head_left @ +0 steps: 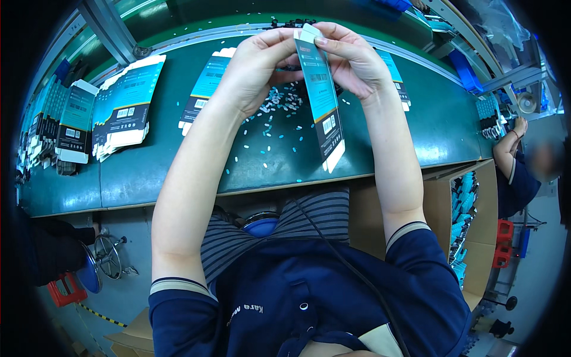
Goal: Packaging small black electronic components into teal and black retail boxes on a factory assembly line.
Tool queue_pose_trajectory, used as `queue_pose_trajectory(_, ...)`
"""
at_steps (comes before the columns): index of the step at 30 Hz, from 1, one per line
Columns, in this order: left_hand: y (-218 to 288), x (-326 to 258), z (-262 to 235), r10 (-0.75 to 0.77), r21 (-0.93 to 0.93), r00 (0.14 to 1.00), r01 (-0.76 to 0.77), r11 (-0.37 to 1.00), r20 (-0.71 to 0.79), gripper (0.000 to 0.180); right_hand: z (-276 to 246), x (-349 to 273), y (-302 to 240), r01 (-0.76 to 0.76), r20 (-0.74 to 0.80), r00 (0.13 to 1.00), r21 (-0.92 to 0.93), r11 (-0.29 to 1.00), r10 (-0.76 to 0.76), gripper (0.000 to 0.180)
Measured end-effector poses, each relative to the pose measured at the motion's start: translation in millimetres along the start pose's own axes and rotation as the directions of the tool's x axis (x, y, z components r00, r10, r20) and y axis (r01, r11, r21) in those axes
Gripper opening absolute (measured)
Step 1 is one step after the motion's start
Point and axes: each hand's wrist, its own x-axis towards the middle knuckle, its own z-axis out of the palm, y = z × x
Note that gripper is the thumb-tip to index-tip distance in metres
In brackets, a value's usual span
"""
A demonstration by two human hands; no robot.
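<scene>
Between my two hands stands a flat-looking carton (321, 89), teal and black with white end flaps, held upright over the bench. My left hand (259, 68) curls at its left side, with the fingertips partly hidden behind it. At the carton's top flap, my right hand (354, 59) pinches the edge between thumb and fingers. Small white and blue pieces (279, 101) lie scattered on the green bench below. Similar cartons lie flat by my left forearm (205, 83) and behind my right wrist (394, 77).
Stacks of flat cartons (125, 104) sit at the bench's left. A cardboard box (482, 232) full of teal cartons stands at my right. Beyond the green bench (202, 163) runs a metal rail (196, 35). Another person (523, 160) works at the far right.
</scene>
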Motion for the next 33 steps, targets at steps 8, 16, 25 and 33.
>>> queue_pose_trajectory(8, 2, 1, -4, 0.001, 0.216, 1.000, -0.003, 0.976, 0.011, 0.021, -2, -2, 0, -0.065, 0.126, 0.990, -0.024, 0.998, 0.068, 0.020)
queue_pose_trajectory(16, -13, 9, -8, 0.195, 0.466, 0.972, -0.234, 0.853, 0.131, 0.009, -1, -3, 1, -0.087, 0.066, 0.993, -0.138, 0.987, 0.097, 0.020)
queue_pose_trajectory(25, -15, 16, -22, 0.282, 0.714, 0.959, -0.181, 0.676, -0.024, 0.015, 2, 1, 5, -0.040, 0.036, 0.998, -0.195, 0.980, 0.048, 0.022)
queue_pose_trajectory(33, 5, -4, 6, -0.218, 0.119, 0.966, 0.203, 0.972, 0.137, 0.071, -7, 10, 9, 0.164, -0.095, 0.983, 0.100, 0.981, -0.155, 0.016)
